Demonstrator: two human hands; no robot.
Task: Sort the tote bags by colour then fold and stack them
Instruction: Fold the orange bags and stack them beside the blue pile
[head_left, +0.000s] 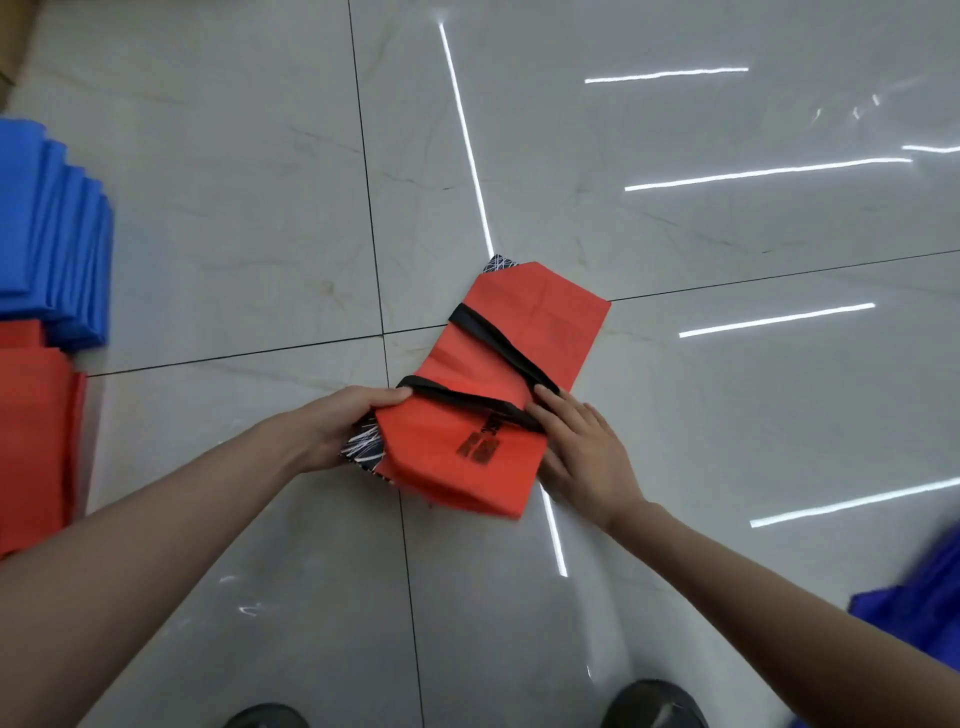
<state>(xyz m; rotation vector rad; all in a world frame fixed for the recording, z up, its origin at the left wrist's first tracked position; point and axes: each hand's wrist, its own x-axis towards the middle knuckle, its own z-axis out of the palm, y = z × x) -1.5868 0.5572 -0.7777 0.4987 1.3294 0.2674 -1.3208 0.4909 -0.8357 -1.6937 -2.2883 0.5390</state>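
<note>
Shoes (654, 701) at the bottom edge; left hand (353, 421) grips the near edge of the red tote bag (519, 338), half-folded on the floor (208, 208); right hand (582, 447) presses flat on its black strap (467, 402); red stack (31, 426), then blue stack (52, 244), far left.
</note>
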